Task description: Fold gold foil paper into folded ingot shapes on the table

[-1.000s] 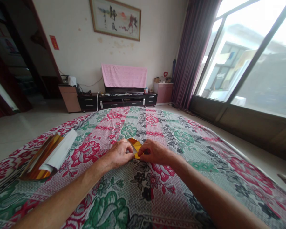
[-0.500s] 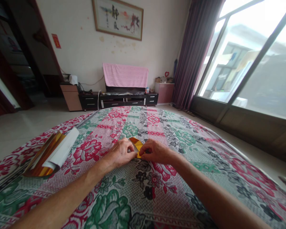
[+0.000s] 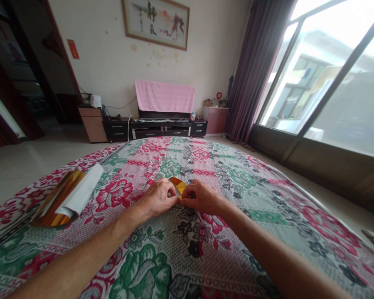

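Thumb and fingers of the left hand (image 3: pixel 162 196) and right hand (image 3: pixel 203 197), closed in pinches, hold a gold paper (image 3: pixel 178 183) between them, over the flowered tablecloth (image 3: pixel 243 178). The paper appears partly folded, its folding apparently incomplete. Well apart, at left, gold sheets (image 3: pixel 70 192) and white paper (image 3: pixel 83 190) lie untouched.

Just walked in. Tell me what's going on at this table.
A person is working with two bare hands: the left hand and the right hand hold a small shiny gold piece between them, fingers pinched close together. They are at the middle of a floral cloth; the fingers hide much of the piece. Off to the left, gold sheets and a curled white sheet lie together on the cloth, touched by neither hand.
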The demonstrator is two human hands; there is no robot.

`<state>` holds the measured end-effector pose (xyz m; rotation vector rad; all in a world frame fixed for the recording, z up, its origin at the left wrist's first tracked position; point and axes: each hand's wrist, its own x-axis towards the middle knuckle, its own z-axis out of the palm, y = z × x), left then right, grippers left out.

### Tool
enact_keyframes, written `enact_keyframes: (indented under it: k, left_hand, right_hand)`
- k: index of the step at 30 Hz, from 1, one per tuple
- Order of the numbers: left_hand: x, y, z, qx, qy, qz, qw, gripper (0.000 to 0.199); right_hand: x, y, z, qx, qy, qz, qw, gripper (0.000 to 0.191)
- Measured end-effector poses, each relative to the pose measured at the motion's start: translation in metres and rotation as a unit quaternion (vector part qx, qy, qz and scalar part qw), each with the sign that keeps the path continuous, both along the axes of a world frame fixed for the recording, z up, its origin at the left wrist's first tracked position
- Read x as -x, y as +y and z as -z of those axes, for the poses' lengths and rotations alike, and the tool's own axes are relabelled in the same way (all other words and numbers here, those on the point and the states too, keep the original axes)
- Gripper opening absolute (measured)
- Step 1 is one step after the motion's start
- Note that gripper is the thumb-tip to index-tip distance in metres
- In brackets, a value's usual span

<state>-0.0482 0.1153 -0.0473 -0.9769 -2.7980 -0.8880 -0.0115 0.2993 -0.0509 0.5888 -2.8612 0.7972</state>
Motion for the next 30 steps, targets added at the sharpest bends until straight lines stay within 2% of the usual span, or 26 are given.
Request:
enact_keyframes:
  k: [6, 14, 18, 20, 22, 23, 25, 28, 30]
  left_hand:
    - [0.000, 0.000, -0.003, 0.006, -0.014, 0.000, 1.000, 0.012]
    - [0.001, 0.000, 0.002, -0.007, 0.005, 0.007, 1.000, 0.012]
    - [0.000, -0.004, -0.006, -0.014, 0.005, 0.019, 1.000, 0.009]
    - [0.002, -0.009, -0.012, -0.040, 0.013, 0.008, 0.999, 0.010]
    - [0.008, -0.014, -0.014, -0.081, 0.075, -0.050, 0.993, 0.011]
    - [0.011, -0.018, -0.012, -0.097, 0.104, -0.081, 0.987, 0.012]
    - [0.020, -0.023, -0.005, -0.081, 0.155, -0.118, 0.977, 0.020]
    - [0.029, -0.028, 0.009, -0.028, 0.186, -0.087, 0.978, 0.032]
    - [0.030, -0.028, 0.016, -0.022, 0.198, -0.051, 0.979, 0.033]
  right_hand:
    - [0.003, 0.004, -0.002, 0.021, -0.042, -0.051, 0.998, 0.013]
    - [0.001, 0.004, -0.008, 0.016, -0.042, -0.064, 0.997, 0.015]
    - [-0.004, 0.005, -0.012, 0.002, -0.026, -0.061, 0.998, 0.016]
    - [-0.006, 0.006, -0.013, -0.003, -0.008, -0.054, 0.999, 0.017]
    - [-0.009, 0.007, -0.014, -0.005, 0.000, -0.048, 0.999, 0.019]
    - [-0.009, 0.007, -0.015, -0.006, -0.001, -0.047, 0.999, 0.019]
    - [-0.011, 0.006, -0.018, -0.013, -0.008, -0.047, 0.999, 0.018]
    - [-0.013, 0.004, -0.023, -0.025, -0.013, -0.043, 0.999, 0.017]
    - [-0.014, 0.003, -0.026, -0.031, -0.009, -0.042, 0.999, 0.017]
